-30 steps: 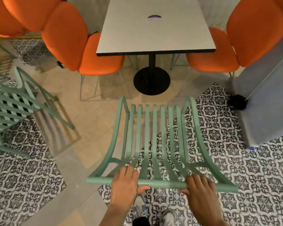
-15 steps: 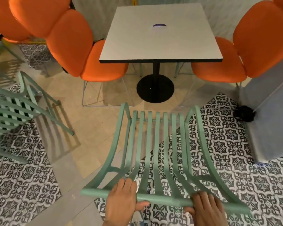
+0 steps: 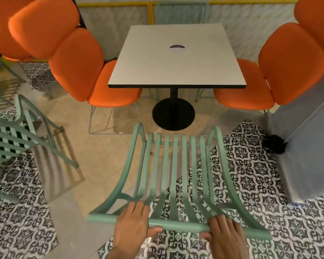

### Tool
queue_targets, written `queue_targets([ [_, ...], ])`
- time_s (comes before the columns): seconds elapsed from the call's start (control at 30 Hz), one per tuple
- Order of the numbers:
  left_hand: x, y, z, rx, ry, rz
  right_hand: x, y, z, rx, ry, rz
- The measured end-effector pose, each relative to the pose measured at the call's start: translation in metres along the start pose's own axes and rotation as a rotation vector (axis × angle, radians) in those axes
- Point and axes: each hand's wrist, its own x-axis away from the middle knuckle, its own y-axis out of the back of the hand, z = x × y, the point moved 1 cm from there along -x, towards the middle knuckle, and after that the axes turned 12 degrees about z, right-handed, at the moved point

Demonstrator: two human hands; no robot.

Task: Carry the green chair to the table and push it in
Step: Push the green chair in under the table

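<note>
**A:** Caption pls. Start w/ the grip.

**B:** Both hands clamp the top rail of the green chair (image 3: 173, 176). Left hand (image 3: 132, 226) wraps the rail left of centre, fingers over the far side, thumb hooked under the near edge. Right hand (image 3: 225, 233) grips it right of centre, same way. Nothing slack in either; each is closed on the rail.

**A:** Chair's position?

**B:** Seen from behind and above, slatted back running away from the person, front edge of the seat pointing at the table (image 3: 177, 58). It sits short of the table's near edge, front end near the black round base (image 3: 173, 114) but not reaching it. Whether its legs touch the floor can't be told; they're hidden under the seat.

**A:** So which step?

**B:** Looks like the end of the carry, approach lined up w/ the open near side. Push-in not yet done.

**A:** Surroundings?

**B:** An orange chair (image 3: 97, 71) at the table's left edge, another orange chair (image 3: 266, 79) at the right, so the gap between them is the only slot. A second green slatted chair (image 3: 13, 139) stands off to the left, well apart.

**A:** Next move calls for?

**B:** Prob. a straight shove fwd, seat sliding under the near edge, centred on the pedestal so the front legs pass either side of the base and clear both orange seats.
</note>
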Motion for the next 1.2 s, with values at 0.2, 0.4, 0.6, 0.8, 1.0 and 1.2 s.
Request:
queue_targets([
  [0.2, -0.045, 0.014, 0.014, 0.001, -0.024, 0.004, -0.040, 0.005, -0.011, -0.099, 0.027, 0.039],
  [0.4, -0.090, 0.033, 0.029, 0.026, -0.025, 0.090, -0.084, 0.015, -0.015, -0.120, 0.026, 0.049],
  [0.6, -0.132, 0.054, 0.050, 0.057, -0.033, 0.191, -0.128, 0.026, -0.015, -0.101, 0.012, 0.042],
  [0.8, -0.165, 0.067, 0.068, 0.014, -0.107, 0.172, -0.163, 0.030, -0.015, -0.099, -0.001, 0.035],
  [1.0, -0.196, 0.079, 0.075, 0.002, -0.056, 0.172, -0.195, 0.031, -0.019, -0.105, -0.006, 0.050],
  [1.2, -0.224, 0.085, 0.081, 0.065, -0.030, 0.122, -0.225, 0.032, -0.027, -0.097, -0.024, 0.089],
])
